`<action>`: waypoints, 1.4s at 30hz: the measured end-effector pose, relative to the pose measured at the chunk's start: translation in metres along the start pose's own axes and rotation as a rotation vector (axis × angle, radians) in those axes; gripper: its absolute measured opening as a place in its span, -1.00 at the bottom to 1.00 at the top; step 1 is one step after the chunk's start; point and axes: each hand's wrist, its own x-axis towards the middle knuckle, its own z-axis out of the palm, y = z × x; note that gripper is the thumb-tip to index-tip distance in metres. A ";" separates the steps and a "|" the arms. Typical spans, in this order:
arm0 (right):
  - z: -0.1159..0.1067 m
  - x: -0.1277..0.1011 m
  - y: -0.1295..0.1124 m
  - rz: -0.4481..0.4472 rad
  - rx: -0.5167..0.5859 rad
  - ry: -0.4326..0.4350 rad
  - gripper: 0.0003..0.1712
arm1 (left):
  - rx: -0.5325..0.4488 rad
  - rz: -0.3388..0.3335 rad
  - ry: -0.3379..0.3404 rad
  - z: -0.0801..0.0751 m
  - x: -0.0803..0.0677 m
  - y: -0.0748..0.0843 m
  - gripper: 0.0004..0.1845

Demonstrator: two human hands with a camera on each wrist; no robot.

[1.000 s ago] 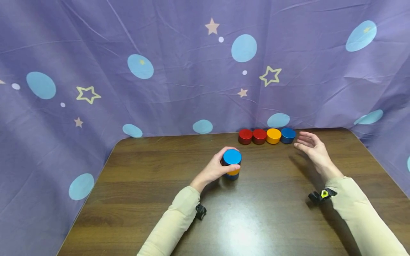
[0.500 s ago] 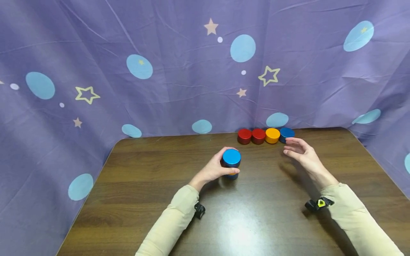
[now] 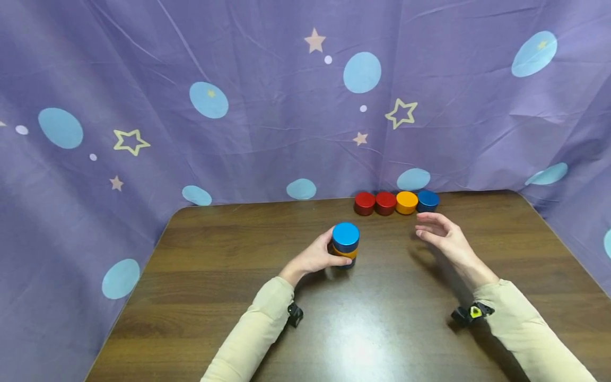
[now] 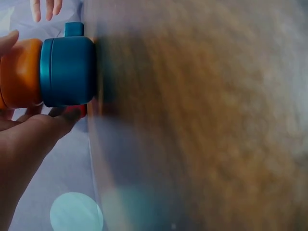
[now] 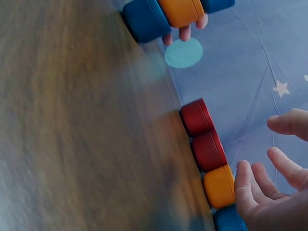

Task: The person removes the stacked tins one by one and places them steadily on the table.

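A stack of round tins stands upright on the table: a blue tin (image 3: 346,235) on top, an orange tin (image 3: 351,254) in the middle, another blue tin (image 4: 68,71) at the bottom. My left hand (image 3: 314,258) wraps it from the left, thumb in front at the orange tin and fingers curled behind. Right of it, above the table, my right hand (image 3: 446,240) hovers empty, fingers spread loosely and apart from everything. Nearest to that hand is a blue tin (image 3: 427,201) ending the back row. The right wrist view shows left fingertips (image 5: 184,32) behind the stack.
Along the back edge of the wooden table (image 3: 215,254), two red tins (image 3: 375,203) and a yellow-orange tin (image 3: 406,203) continue the row leftward. A purple patterned curtain (image 3: 267,106) hangs directly behind the table.
My right hand has moved left and toward me, away from the blue tin at the row's end. My left thumb and fingers have slid lower on the stack, which stays in place.
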 end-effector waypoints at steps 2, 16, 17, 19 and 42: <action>0.002 -0.001 0.001 -0.008 0.022 0.001 -0.62 | 0.007 -0.009 -0.007 0.001 0.000 0.000 -0.23; 0.019 0.001 0.007 0.009 0.083 -0.058 -0.64 | 0.020 -0.029 -0.015 0.001 0.002 -0.006 -0.23; 0.021 0.001 0.007 0.008 0.081 -0.057 -0.64 | 0.020 -0.032 -0.014 0.001 0.002 -0.006 -0.23; 0.024 0.001 0.007 0.005 0.075 -0.056 -0.62 | 0.020 -0.034 -0.013 0.001 0.002 -0.006 -0.22; 0.084 0.009 -0.020 -0.081 -0.077 -0.242 -0.44 | 0.024 -0.037 0.010 0.003 0.003 -0.003 -0.21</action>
